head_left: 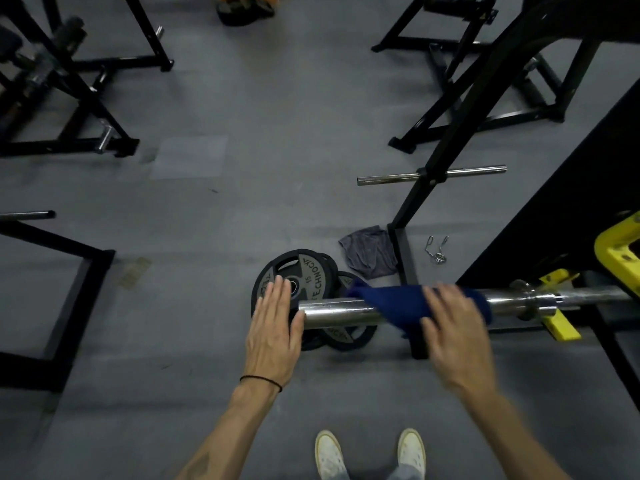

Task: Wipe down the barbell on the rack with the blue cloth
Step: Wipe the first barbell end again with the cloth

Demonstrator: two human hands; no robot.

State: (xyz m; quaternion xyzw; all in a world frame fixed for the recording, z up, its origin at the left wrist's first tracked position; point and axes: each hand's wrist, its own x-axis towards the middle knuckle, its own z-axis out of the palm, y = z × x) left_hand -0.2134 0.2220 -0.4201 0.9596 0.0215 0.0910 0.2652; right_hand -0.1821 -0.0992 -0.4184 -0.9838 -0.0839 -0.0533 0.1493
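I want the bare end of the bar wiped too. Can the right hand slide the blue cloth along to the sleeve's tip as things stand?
Probably yes. The right hand lies on the blue cloth draped over the barbell, and the sleeve is bare up to its tip; only the left hand resting at that end would have to give way.

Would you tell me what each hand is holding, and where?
Neither closes on anything: the right hand presses the blue cloth flat onto the barbell; the left hand is open.

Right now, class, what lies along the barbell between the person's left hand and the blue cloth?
In the head view, only bare chrome barbell sleeve lies between the left hand and the blue cloth.
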